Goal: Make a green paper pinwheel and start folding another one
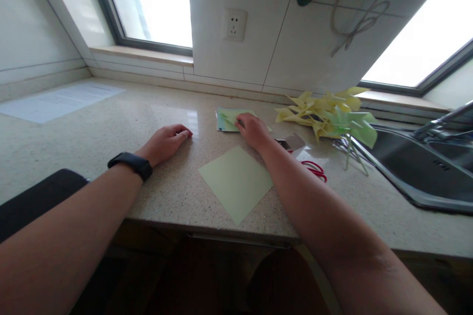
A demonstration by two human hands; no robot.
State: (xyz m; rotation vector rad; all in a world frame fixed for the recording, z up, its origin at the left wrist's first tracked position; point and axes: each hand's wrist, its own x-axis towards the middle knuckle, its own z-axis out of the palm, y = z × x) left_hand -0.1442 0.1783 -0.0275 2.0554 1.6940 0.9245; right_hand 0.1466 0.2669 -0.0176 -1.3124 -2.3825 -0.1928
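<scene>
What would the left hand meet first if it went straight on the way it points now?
Probably the flat pale-green and blue paper pile by the right hand; the left hand points toward its near left side, though depth is unclear.

Pale green paper square [236,184]; yellow pinwheels [330,103]; red scissor handles [318,173]; speckled beige countertop [166,192]

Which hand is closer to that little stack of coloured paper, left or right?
Right. The right hand is at the paper stack, covering part of its right side; the left hand is on the countertop, left of the stack and apart from it.
</scene>
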